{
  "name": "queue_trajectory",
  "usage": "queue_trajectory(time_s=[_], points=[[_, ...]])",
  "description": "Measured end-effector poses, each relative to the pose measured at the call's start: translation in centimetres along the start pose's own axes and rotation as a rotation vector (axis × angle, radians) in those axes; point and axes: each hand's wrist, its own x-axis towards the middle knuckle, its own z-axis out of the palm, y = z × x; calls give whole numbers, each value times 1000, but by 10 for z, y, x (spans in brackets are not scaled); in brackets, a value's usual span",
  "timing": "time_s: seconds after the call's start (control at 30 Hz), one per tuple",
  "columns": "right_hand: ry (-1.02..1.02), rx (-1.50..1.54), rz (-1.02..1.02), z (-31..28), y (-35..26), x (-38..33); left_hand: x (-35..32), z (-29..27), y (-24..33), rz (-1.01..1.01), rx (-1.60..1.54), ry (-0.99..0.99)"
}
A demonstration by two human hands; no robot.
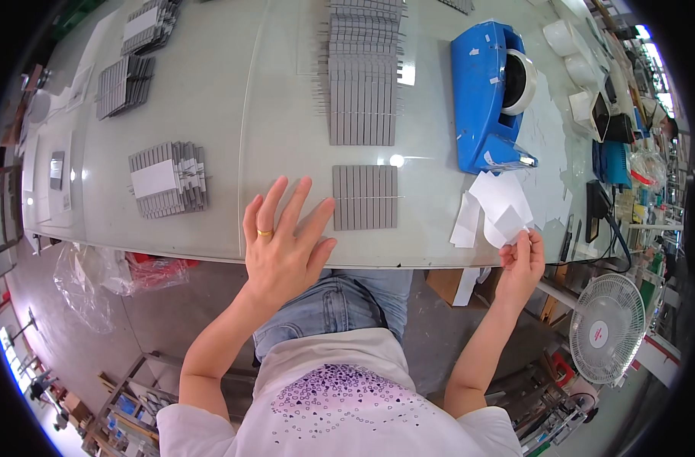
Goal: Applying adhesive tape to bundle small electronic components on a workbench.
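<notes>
White paper slip pinched in right hand at desk edge; left hand spread flat, fingers apart, just left of grey slat block. Beyond, white slips, blue tape dispenser.

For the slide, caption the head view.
Left hand spread beside grey slatted strips; right hand pinches white paper pieces.

Factory assembly workshop, long pale bench carrying batches of identical grey slatted parts, blue tape dispenser sitting toward its right edge, standing fan and cluttered neighbouring workstations crowding alongside
</notes>
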Motion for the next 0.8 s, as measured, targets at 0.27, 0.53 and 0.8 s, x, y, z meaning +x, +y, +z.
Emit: queue_trajectory(time_s=[0.27,0.53,0.8], points=[[329,-151,-109,-27,23,47,0,0,0,-1,6,-7],[-21,151,23,36,-15,0,-1,2,0,-3,-25,-30],[-679,-56,204,133,-38,-38,-3,5,2,-7,41,0]])
